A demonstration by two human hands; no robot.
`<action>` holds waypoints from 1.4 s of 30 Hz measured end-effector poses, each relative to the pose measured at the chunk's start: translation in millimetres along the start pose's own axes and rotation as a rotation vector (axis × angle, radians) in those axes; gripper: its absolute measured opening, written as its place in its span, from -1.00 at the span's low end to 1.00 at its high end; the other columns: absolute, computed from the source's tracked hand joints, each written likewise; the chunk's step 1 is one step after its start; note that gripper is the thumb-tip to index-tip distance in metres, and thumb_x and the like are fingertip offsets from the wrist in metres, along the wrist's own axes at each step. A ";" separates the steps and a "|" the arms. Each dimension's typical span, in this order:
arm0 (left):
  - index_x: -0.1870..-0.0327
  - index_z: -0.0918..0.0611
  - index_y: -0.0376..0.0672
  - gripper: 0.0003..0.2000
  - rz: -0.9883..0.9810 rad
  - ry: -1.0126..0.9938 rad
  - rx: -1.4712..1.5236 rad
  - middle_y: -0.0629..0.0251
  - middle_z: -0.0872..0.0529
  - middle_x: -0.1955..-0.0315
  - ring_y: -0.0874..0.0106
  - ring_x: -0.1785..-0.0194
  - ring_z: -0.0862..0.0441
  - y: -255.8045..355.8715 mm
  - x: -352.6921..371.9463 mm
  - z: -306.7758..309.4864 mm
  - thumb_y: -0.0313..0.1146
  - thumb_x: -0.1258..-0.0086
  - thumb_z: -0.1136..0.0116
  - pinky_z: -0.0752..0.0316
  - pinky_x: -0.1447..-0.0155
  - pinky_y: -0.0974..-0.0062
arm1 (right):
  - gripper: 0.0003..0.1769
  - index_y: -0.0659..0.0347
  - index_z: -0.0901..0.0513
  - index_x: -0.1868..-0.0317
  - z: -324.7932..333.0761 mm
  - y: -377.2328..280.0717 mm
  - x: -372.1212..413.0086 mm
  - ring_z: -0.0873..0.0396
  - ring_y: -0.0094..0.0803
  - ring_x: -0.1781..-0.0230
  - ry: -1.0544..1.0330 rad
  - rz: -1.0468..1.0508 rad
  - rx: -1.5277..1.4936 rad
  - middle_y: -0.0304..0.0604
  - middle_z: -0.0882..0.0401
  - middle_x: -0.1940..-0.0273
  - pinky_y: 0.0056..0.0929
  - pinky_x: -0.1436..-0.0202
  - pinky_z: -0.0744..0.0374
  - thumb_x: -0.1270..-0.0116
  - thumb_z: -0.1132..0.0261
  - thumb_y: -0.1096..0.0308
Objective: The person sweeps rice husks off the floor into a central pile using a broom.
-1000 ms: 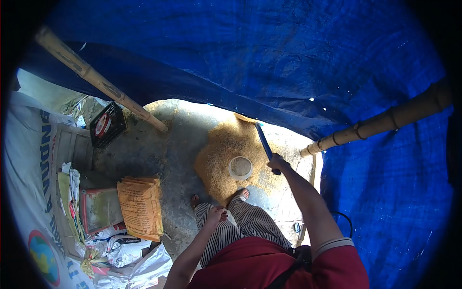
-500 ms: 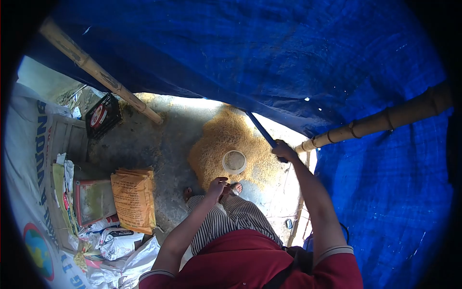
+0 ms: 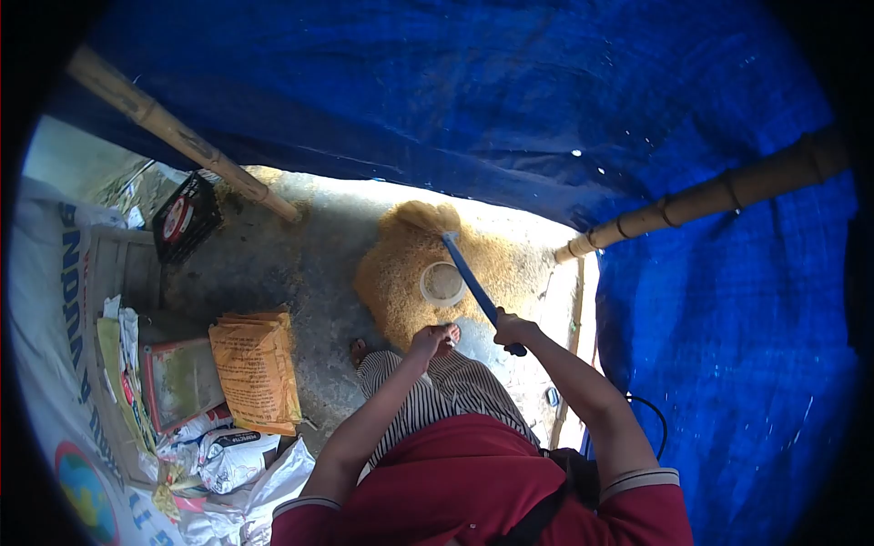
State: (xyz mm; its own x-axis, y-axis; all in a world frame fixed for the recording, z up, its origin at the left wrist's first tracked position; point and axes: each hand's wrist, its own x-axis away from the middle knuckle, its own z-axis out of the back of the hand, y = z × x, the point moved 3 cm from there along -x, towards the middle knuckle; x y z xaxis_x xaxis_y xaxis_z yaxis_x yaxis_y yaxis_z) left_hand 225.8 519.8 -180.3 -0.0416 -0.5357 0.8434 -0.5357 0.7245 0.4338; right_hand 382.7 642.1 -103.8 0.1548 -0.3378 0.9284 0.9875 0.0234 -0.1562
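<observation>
My right hand [image 3: 516,330] is closed round the blue handle of a broom [image 3: 471,278]. The handle slants up and left, and its tan head rests on the far part of the grain heap [image 3: 387,273], blending with it in colour. A round white tub [image 3: 443,285] sits on the golden grain, just left of the handle. My left hand [image 3: 431,345] is held in front of my legs, near my foot, with its fingers curled. What it holds, if anything, cannot be made out.
A blue tarp [image 3: 510,100] hangs ahead and right, with bamboo poles [image 3: 182,132] [image 3: 701,209] at both sides. On the left are a black crate [image 3: 187,218], orange paper sacks [image 3: 255,373], a red-framed panel [image 3: 185,382] and white plastic bags [image 3: 238,460].
My right hand has come left and nearer my body, and the broom has swung from the tarp's edge onto the grain. My left hand has shifted slightly right.
</observation>
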 end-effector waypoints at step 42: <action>0.09 -0.40 -0.26 -0.79 -0.041 -0.141 -0.271 0.23 -0.57 0.38 0.46 0.43 -0.57 63.2 94.2 165.5 -0.46 -0.27 0.14 -0.53 0.43 0.55 | -0.54 0.36 -0.23 0.03 -131.3 -82.6 124.1 -0.49 -0.36 0.66 0.154 -0.042 -0.384 -0.04 -0.47 0.57 -0.40 0.67 -0.46 -0.01 -0.09 0.43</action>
State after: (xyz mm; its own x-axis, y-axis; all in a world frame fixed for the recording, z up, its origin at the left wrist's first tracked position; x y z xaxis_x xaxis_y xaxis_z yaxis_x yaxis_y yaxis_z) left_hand 48.4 443.4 -125.9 -0.1511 -0.6078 0.7796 -0.2955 0.7803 0.5511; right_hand 316.3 474.7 -19.9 0.0795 -0.4681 0.8801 0.9049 -0.3364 -0.2607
